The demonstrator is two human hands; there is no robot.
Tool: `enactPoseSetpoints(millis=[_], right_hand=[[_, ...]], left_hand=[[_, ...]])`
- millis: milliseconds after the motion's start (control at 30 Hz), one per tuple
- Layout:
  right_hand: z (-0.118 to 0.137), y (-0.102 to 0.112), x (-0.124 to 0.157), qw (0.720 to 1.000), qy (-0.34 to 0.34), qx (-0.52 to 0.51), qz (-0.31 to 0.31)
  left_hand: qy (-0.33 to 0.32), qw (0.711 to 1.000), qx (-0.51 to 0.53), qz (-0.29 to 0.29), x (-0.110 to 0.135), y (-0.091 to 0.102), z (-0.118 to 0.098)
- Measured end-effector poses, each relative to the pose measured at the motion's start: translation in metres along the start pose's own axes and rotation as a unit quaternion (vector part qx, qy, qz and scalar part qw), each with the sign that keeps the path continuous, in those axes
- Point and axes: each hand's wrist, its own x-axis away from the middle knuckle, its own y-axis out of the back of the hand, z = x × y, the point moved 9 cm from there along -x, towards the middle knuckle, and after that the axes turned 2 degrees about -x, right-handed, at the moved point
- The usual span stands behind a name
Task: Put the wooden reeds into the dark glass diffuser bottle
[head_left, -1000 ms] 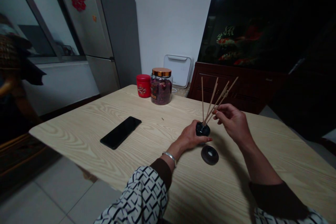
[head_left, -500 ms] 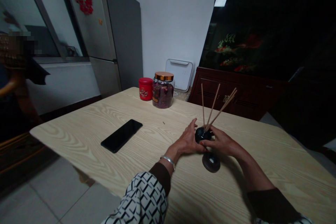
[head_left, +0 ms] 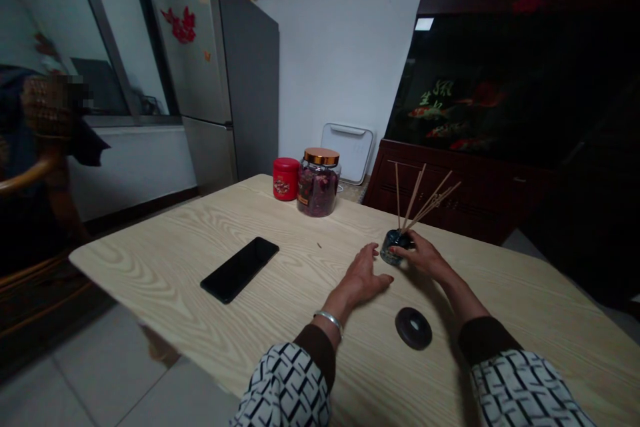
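Note:
A small dark glass reed diffuser (head_left: 391,248) with several thin sticks (head_left: 419,199) fanning out of its neck is on the right part of the table. My right hand (head_left: 423,255) grips it near the top from the right side. To its left, my left hand (head_left: 364,275) is apart from the glass, fingers spread and holding nothing. Nearer to me, a dark round disc (head_left: 413,328) with a pale centre lies flat on the wood.
A black phone (head_left: 240,269) lies left on the wooden table (head_left: 165,240). At the back edge stand a red canister (head_left: 286,180) and a copper-lidded jar of dried flowers (head_left: 318,185). Beyond are a fridge (head_left: 253,80) and an aquarium (head_left: 480,87). A tiny dark scrap (head_left: 319,245) lies mid-table.
My left hand has come off the diffuser and opened. The diffuser has moved away from the dark disc, further back on the table, in my right hand. The camera view has shifted slightly.

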Motion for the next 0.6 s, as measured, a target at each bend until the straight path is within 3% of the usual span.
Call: enactPoseSetpoints(millis=[167,267,367,467,600], right_hand=[[-0.018,0.004,0.052,0.992,-0.035,-0.035,-0.112],[-0.029,0.006,0.088,0.986,-0.085,-0.059,-0.130],[-0.006,0.026,0.105,0.980,-0.086,-0.124,-0.130],[0.052,0.064,0.108,0.966,-0.060,-0.220,-0.123],[0.164,0.121,0.104,0.925,0.051,-0.369,-0.077]], left_hand=[[-0.005,0.999,0.022,-0.026,0.005,0.000,0.003],[0.022,0.997,0.068,-0.032,0.011,-0.001,0.001],[0.038,0.993,0.108,-0.031,0.014,0.004,-0.019],[-0.008,0.985,0.169,-0.008,0.011,0.020,-0.076],[-0.110,0.938,0.321,0.068,0.009,0.054,-0.190]])
